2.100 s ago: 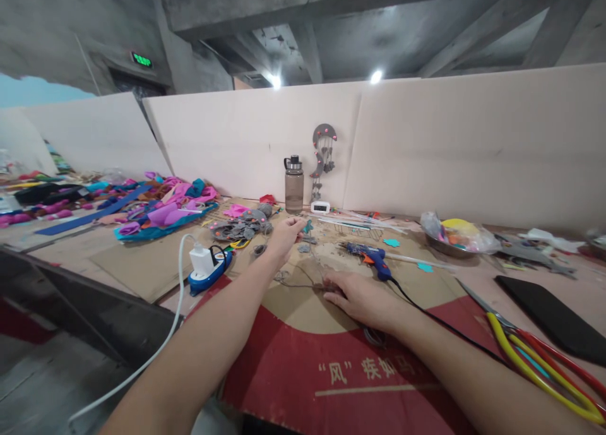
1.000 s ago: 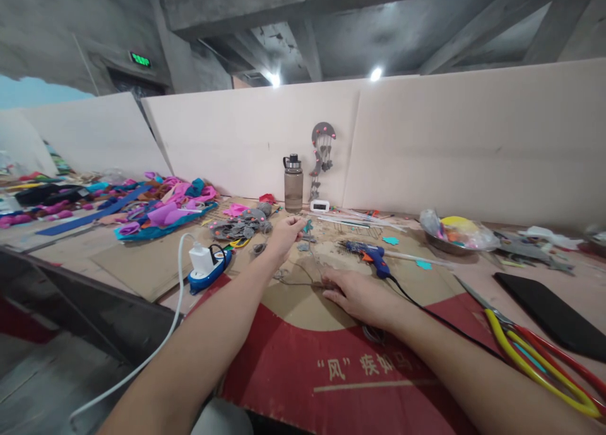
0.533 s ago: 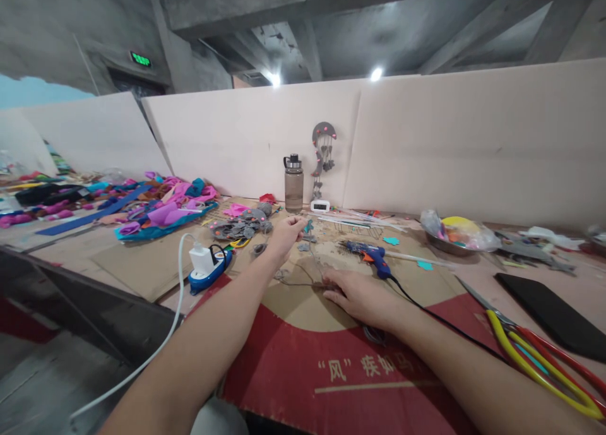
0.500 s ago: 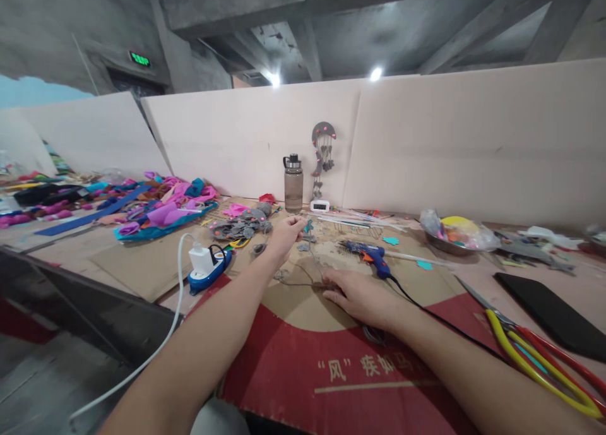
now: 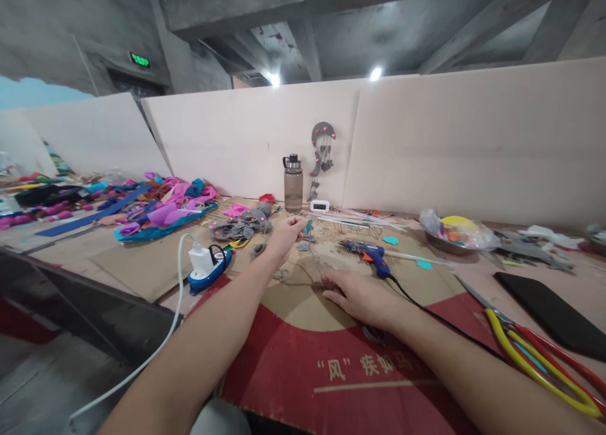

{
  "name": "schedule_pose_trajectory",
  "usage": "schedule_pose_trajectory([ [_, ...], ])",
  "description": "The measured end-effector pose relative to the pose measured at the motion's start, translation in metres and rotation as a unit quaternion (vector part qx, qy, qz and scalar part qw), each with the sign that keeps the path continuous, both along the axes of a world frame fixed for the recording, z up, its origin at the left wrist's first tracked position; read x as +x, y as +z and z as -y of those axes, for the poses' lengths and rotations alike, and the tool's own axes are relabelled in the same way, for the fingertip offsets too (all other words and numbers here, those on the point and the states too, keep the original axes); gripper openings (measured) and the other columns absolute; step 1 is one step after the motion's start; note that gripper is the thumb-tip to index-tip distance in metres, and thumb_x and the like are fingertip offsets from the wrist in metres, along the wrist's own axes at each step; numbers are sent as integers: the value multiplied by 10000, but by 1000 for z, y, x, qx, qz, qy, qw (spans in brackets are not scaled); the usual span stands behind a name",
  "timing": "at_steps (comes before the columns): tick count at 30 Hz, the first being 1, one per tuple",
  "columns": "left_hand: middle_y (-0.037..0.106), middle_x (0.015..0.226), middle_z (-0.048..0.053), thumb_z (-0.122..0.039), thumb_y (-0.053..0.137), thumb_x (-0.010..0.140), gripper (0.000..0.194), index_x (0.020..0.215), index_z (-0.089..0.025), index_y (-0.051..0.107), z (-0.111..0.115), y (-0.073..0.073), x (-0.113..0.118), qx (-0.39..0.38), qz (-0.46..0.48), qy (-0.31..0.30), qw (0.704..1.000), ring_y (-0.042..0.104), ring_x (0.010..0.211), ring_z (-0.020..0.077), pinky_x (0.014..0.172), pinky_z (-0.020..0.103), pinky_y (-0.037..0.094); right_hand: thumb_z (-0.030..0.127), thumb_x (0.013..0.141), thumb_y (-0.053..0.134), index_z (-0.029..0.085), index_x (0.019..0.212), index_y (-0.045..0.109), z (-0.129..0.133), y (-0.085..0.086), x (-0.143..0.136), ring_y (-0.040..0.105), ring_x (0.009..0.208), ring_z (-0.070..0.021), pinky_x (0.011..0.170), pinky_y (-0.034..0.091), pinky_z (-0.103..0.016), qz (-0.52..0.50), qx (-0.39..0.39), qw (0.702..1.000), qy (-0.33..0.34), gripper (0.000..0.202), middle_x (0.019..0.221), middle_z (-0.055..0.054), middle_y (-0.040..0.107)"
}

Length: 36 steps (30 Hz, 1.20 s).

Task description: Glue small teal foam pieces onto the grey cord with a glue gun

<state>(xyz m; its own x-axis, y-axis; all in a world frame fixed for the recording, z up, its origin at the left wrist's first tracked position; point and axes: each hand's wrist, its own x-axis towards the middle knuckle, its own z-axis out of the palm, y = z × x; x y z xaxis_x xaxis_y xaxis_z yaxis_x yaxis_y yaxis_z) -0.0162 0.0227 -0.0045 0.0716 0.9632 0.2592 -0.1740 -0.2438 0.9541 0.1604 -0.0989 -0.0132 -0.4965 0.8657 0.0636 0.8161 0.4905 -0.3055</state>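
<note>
Head view. Left hand (image 5: 286,238) out over the cardboard (image 5: 284,372), fingers bent in toward the thumb; cannot tell whether the pinch is closed, or whether it has hold of the teal piece (image 5: 308,226) just beside the fingertips. Right hand (image 5: 348,290) lower and nearer, palm down, fingers half curled over the end of a grey cord (image 5: 303,284) — grip hidden under the fingers.

The cord lies on the cardboard between the two forearms, in loose loops toward the left. Small grey pieces (image 5: 303,247) lie flat just beyond it. Progress, as I judge it: the cord looks loose, joined to none of these, so much seems left at this spot. By contrast the hanging ornament (image 5: 323,132) at the panel (image 5: 402,144), crescents with strung pendants, looks finished.

Around: glue gun (image 5: 376,258) on its side beyond the right hand, its black lead (image 5: 440,315) running close along the right forearm — the likeliest snag. Grey pile (image 5: 241,226) beyond the left wrist, power strip (image 5: 223,264) left of that arm. Bottle (image 5: 293,189) and small clock (image 5: 320,206) at the back of the table (image 5: 76,249); scissors (image 5: 496,331) and a black slab (image 5: 549,312) on the right, away from the fingers.
</note>
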Motion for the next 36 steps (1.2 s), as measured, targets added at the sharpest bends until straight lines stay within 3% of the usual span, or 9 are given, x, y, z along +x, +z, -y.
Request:
schedule_pose_trajectory([
  [36,437,514,-52,-381,690,631,282,630,-140,542,1,0,1,4,-15,-1,1000,364,451,43,450,167,274,387,886,454,234,1028,582,1,1,-1,569,858,-189,689,377,-259,0,4,1000,3,244,986,-52,635],
])
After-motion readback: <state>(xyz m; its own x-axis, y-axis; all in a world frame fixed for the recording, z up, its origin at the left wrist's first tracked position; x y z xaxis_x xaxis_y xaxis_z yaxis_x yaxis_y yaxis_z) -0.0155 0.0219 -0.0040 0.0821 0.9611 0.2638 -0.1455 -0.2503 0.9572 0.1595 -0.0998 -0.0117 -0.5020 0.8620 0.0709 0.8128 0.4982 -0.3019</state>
